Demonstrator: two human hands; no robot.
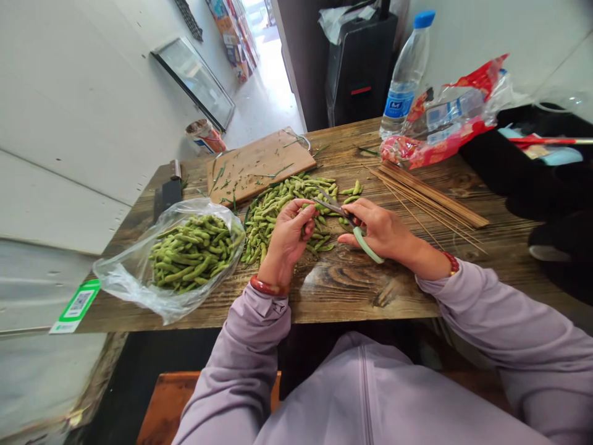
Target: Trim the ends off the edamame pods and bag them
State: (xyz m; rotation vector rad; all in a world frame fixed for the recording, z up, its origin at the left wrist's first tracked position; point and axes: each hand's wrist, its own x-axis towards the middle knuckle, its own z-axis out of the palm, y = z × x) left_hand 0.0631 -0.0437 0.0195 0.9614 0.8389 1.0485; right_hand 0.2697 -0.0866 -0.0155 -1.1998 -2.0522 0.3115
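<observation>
- From my remote seat I take the heap (262,219) as landmark: loose green pods on the table (343,303), too many and too overlapped for me to count.
- My left hand (290,235) is over the heap's near right part, thumb and forefinger pressed together; I judge they pinch one pod (304,229), mostly hidden by the fingers, so I cannot tell its long axis.
- My right hand (380,228) is just right of the heap, fingers closed around the handles of one pair of scissors (359,235).
- The relation I watch: the scissors' long axis slants from the right hand away and leftward, two blades slightly parted, tips over the heap, just beside the left fingertips. The left hand is nearer the heap's middle. Whether a blade touches the pod, I cannot tell.
- Left of the heap I count one clear bag (139,303), holding more pods, also beyond counting.
- Beyond the heap: one board (264,164), strewn with green scraps.
- Right of the heap: one bundle of sticks (435,198), with several loose ones beside it.
- Beyond the heap to the right: one upright bottle (403,80) and one red wrapper (456,145).
</observation>
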